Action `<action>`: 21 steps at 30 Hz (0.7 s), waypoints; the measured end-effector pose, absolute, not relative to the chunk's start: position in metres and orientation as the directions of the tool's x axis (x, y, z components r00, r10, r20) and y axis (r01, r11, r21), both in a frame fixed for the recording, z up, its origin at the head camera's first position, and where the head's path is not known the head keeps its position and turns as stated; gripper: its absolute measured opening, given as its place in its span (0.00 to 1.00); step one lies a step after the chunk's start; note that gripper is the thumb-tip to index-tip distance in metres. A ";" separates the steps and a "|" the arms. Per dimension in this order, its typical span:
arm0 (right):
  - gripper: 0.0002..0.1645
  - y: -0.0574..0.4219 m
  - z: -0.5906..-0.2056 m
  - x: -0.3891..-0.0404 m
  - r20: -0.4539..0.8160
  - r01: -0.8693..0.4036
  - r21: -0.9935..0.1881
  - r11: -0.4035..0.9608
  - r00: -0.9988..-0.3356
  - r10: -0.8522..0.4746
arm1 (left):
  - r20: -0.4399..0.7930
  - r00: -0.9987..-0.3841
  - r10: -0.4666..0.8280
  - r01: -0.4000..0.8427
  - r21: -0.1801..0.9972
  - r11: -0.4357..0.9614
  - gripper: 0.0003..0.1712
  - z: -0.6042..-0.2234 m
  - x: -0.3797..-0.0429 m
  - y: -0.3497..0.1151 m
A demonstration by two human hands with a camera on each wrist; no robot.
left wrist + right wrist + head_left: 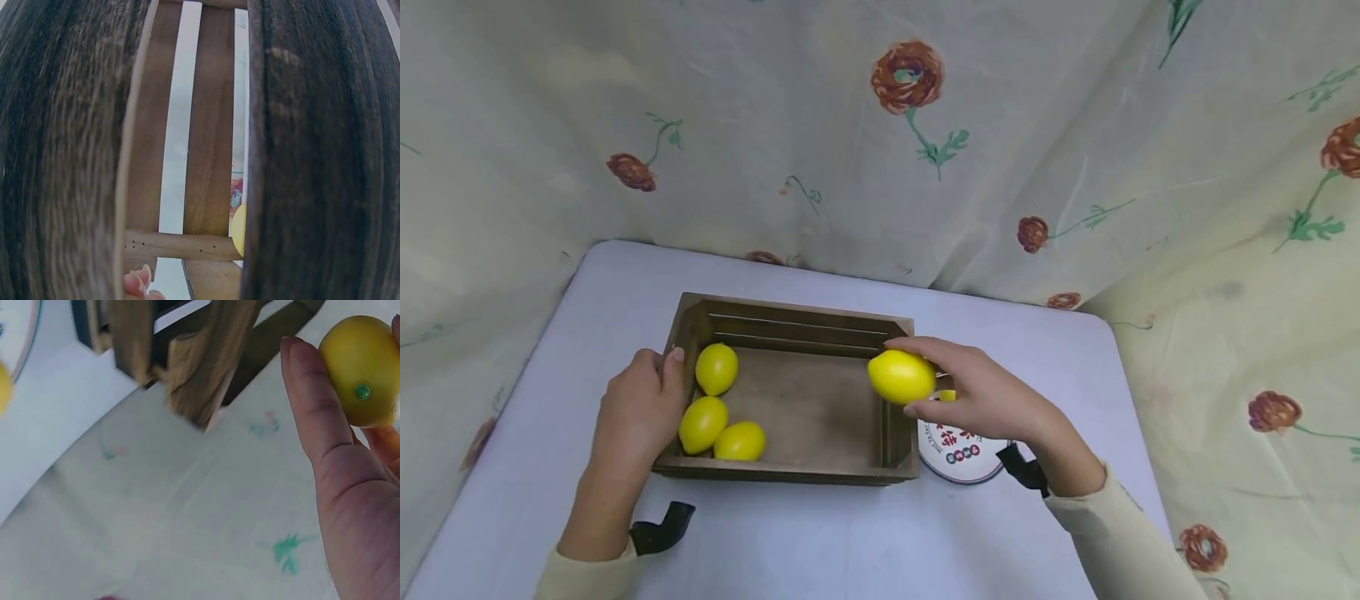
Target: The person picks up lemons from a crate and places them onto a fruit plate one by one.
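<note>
My left hand (pixel 632 417) grips the left end wall of a brown slatted wooden crate (pixel 790 473), its thumb over the rim. Fingertips (pixel 139 282) show between the dark slats in the left wrist view. Three yellow lemons (pixel 717 369) lie grouped at the crate's left end. Over the crate's right end, my right hand (pixel 981 390) pinches another lemon (pixel 901 377) between thumb and fingers. The right wrist view shows the green stem spot of this lemon (pixel 359 369). Beneath that hand is a white plate (pixel 936 458) with red lettering, bearing a mostly hidden lemon (pixel 947 395).
The crate and plate stand side by side on a table with a pale cloth (pixel 820 550). A flower-printed curtain (pixel 775 108) hangs behind the table and along its right side. A black strap mount (pixel 662 529) sits at each wrist.
</note>
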State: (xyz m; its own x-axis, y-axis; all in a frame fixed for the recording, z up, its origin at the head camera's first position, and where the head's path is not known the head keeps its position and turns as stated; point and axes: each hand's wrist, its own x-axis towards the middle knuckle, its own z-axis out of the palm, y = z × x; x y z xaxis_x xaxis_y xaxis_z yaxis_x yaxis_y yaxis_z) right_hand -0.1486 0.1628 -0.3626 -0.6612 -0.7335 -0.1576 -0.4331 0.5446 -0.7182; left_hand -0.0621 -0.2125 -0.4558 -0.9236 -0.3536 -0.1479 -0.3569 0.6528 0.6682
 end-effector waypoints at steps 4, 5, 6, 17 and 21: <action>0.42 0.188 -0.365 -0.139 -0.127 -0.380 -0.741 0.553 -0.730 -0.672 | -0.157 -0.924 -0.349 -0.359 0.670 0.649 0.36 -0.456 -0.062 -0.212; 0.43 0.194 -0.367 -0.137 -0.117 -0.370 -0.744 0.556 -0.747 -0.654 | -0.161 -0.923 -0.350 -0.362 0.670 0.648 0.36 -0.456 -0.062 -0.213; 0.43 0.200 -0.369 -0.135 -0.107 -0.363 -0.742 0.563 -0.766 -0.634 | -0.163 -0.922 -0.351 -0.364 0.670 0.647 0.36 -0.456 -0.062 -0.213; 0.43 0.251 -0.408 -0.108 -0.069 -0.223 -0.719 0.658 -0.919 -0.387 | -0.180 -0.922 -0.343 -0.371 0.669 0.644 0.37 -0.455 -0.061 -0.210; 0.42 0.261 -0.427 -0.099 -0.074 -0.146 -0.731 0.666 -0.954 -0.290 | -0.184 -0.921 -0.345 -0.374 0.668 0.644 0.36 -0.455 -0.061 -0.210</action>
State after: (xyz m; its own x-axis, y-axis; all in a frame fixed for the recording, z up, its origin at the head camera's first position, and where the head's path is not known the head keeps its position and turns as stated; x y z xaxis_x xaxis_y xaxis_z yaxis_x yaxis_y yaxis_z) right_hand -0.0994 0.2615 -0.4275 -0.9542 -0.2900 -0.0736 -0.1461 0.6661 -0.7314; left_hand -0.0613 -0.2102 -0.4546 -0.9206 -0.3447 -0.1836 -0.3742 0.6438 0.6675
